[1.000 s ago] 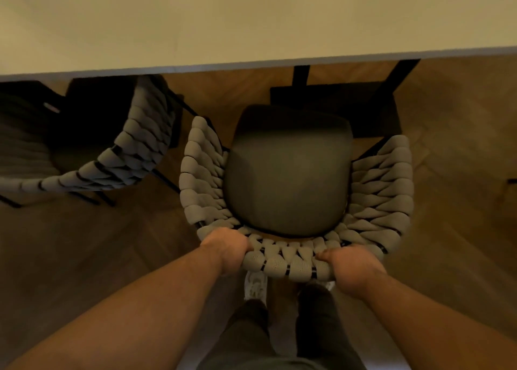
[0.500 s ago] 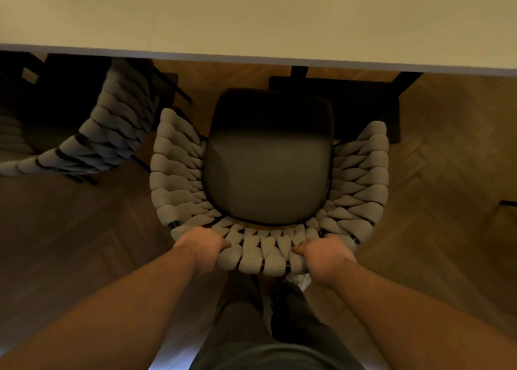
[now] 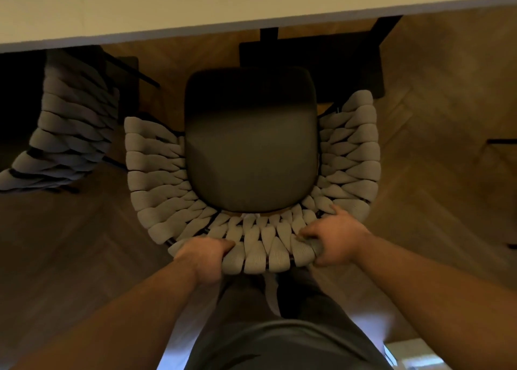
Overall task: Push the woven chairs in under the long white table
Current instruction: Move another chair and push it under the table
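Head view. The table (image 3: 195, 3) fills the top of the frame, its near edge running slightly downhill to the left.

The chair (image 3: 251, 157) stands directly before the person, facing the table. Its dark seat lies wholly on the near side of the table edge, and a strip of floor (image 3: 433, 174) shows between the seat's front and that edge. The woven back wraps the seat on the left, right and near sides.

The left hand (image 3: 202, 257) grips the back's top rim at its near-left part. The fingers (image 3: 223, 244) curl over the rim onto the weave. The right hand (image 3: 335, 238) grips the rim at its near-right part, with fingers spread over the top of the weave and the thumb pressed on the outer face. Both forearms reach in from the bottom corners.

A dark table base (image 3: 310, 59) stands on the floor beyond the chair, under the tabletop.

A second chair (image 3: 70, 134) stands at the left, apart from the first. Its far part is hidden beneath the table edge, in deep shadow.

The person's dark trousers (image 3: 279, 341) show at bottom centre, just behind the chair back.
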Motion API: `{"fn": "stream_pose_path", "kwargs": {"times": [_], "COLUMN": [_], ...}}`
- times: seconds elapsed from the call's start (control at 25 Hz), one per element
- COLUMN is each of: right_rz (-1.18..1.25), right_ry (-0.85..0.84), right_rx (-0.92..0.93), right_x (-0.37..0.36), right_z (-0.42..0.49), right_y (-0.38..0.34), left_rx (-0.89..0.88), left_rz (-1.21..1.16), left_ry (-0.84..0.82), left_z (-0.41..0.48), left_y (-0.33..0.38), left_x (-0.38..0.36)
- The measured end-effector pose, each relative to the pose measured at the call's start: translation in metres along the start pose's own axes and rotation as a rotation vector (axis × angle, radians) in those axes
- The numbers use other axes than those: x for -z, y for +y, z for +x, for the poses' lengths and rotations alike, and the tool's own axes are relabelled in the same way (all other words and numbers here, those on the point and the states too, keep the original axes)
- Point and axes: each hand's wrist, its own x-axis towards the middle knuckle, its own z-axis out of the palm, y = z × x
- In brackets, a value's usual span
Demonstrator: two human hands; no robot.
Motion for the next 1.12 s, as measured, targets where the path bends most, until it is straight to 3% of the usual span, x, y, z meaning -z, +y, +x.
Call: {"fn": "stream_pose_path", "kwargs": {"times": [0.08, 0.2, 0.28, 0.32, 0.44, 0.56, 0.64, 1.12], "right_rz": [0.149, 0.451, 0.658, 0.828, 1.308, 1.137, 1.026, 0.999], "right_ry": [0.134, 0.787, 1.019, 1.005, 0.725, 0.547, 0.560, 0.841], "right_rx": [-0.059, -0.288, -0.503, -0.594, -0.726, -0.846, -0.884, -0.788], "right_x": [0.016, 0.042, 0.060, 0.065, 0.071, 0.072, 0.079, 0.180], "right_z": [-0.008, -0.011, -0.006, 0.000, 0.020, 0.029, 0.029, 0.026], "right_y": [0.024, 0.066, 0.086, 0.098, 0.109, 0.113, 0.113, 0.112], "left_rx": [-0.016, -0.105, -0.162, -0.179, -0.146, -0.094, -0.100, -0.164], "left_rz": [-0.028, -0.106, -0.144, -0.133, -0.052, -0.089, -0.121, -0.281], "left_ry": [-0.090, -0.134, -0.133, -0.123, -0.056, -0.042, -0.019, 0.291], "left_z": [0.004, 0.008, 0.012, 0.014, 0.019, 0.018, 0.015, 0.016], "left_y": [0.004, 0.030, 0.051, 0.060, 0.071, 0.069, 0.064, 0.062], "left_x": [0.006, 0.015, 0.018, 0.019, 0.016, 0.007, 0.001, 0.055]}}
